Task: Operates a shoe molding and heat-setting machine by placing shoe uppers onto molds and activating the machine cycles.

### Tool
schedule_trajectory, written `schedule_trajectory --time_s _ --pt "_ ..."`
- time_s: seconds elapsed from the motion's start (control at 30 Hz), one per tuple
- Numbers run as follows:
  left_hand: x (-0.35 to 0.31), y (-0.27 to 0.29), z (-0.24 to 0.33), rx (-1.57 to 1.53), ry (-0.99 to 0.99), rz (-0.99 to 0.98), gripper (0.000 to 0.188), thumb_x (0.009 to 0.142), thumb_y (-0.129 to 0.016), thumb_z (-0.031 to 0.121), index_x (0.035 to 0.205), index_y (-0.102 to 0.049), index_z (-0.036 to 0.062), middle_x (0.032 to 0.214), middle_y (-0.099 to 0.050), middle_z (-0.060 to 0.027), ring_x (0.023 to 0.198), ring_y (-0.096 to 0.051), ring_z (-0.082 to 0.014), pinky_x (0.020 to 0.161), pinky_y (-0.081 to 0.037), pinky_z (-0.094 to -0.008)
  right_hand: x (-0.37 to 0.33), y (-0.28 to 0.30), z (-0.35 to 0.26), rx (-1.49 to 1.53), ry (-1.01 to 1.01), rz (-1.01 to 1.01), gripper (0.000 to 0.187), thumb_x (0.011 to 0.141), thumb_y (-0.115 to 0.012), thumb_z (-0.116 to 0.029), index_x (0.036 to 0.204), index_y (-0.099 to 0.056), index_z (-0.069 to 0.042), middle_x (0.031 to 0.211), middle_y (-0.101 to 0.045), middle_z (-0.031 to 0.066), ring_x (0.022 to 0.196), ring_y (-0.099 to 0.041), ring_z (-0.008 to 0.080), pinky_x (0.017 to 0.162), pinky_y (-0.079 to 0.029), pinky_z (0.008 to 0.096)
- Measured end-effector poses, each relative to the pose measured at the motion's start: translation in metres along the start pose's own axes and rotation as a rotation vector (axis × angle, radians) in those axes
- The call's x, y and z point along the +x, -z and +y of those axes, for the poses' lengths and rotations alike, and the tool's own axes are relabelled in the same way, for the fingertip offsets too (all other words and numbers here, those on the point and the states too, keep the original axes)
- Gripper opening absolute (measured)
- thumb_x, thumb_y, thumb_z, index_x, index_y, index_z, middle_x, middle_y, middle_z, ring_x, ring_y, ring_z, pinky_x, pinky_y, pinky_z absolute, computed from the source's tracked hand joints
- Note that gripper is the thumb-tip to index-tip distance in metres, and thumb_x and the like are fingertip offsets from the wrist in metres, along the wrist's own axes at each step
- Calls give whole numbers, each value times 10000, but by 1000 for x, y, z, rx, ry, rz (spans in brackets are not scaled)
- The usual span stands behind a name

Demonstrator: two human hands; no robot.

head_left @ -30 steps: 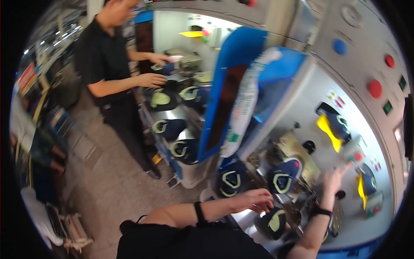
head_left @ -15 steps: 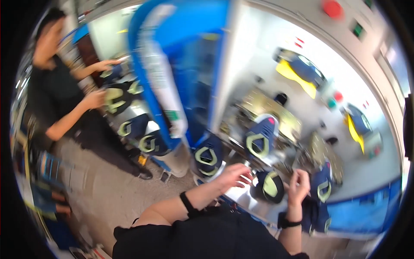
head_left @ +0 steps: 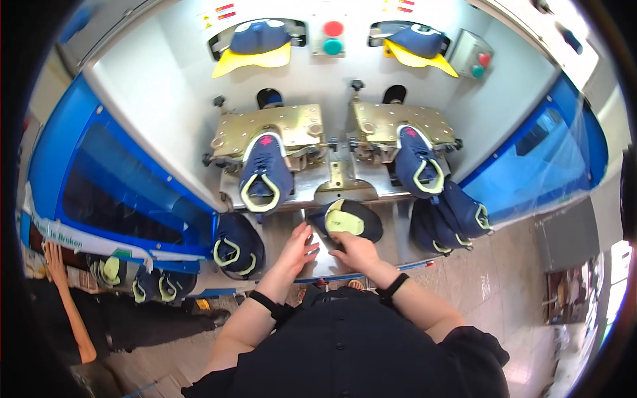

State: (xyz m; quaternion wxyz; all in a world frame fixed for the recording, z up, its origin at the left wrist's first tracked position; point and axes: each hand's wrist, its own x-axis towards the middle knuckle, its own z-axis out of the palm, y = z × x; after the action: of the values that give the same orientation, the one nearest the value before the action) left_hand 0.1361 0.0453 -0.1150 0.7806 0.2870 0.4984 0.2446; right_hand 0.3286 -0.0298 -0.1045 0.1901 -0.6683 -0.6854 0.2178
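Lime-and-black shoe (head_left: 350, 222) at right hand (head_left: 355, 252), grip unclear, left hand (head_left: 295, 252) half-open, palm inward, empty

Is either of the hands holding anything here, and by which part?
The left hand holds nothing. The right hand is at the near edge of the dark, green-centred shoe piece; whether it grips cannot be told.

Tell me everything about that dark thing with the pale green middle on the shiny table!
The dark thing looks like a fabric shoe part, mostly black with some navy at its left. A rounded, pale yellow-green patch shows on top. It lies on the shiny metal table. The right hand seems to touch its near edge; whether it grips, I can't tell. The left hand is apart, to its left.
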Motion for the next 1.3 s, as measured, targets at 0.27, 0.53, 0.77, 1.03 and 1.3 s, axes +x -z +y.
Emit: schedule_trajectory --time_s 0.27,0.53,0.77,1.03,1.3 --pt "15 -7 -16 223 -24 105 776 869 -736 431 1482 -301 240 1377 -497 -82 1030 -591 -277 737 -517 -422 -35 10 29 12 129 29 142 834 -610 -124 963 -670 -123 974 -681 47 879 -671 273 718 -547 379" --pt "21 -6 -30 195 -26 17 551 887 -746 334 1203 -362 96 989 -634 -108 716 -666 -201 598 -573 -339 -63 112 48 93 -21 889 295 774 -760 -123 1022 -606 -83 1044 -595 76 835 -641 289 694 -542 364" --pt "18 -13 -31 189 41 -7 542 940 -618 503 1162 -418 51 983 -646 -152 767 -704 -265 603 -594 -359 -47 134 113 -412 142 874 339 722 -756 -150 1006 -583 -86 1043 -566 61 914 -585 257 781 -497 370" --pt "32 -11 -46 274 36 89 562 934 -623 517 1195 -464 44 1012 -642 -144 842 -693 -249 692 -577 -350 -39 161 109 -423 69 931 470 723 -649 -53 1190 -616 -99 1302 -578 45 1086 -573 270 910 -476 408" --pt "-45 -102 27 280 -441 -342 498 988 -590 361 1347 -467 39 1331 -550 -108 1226 -551 -256 1018 -444 -407 -65 192 42 61 158 839 311 741 -734 -23 1045 -698 -83 1076 -724 37 885 -659 235 772 -558 328"
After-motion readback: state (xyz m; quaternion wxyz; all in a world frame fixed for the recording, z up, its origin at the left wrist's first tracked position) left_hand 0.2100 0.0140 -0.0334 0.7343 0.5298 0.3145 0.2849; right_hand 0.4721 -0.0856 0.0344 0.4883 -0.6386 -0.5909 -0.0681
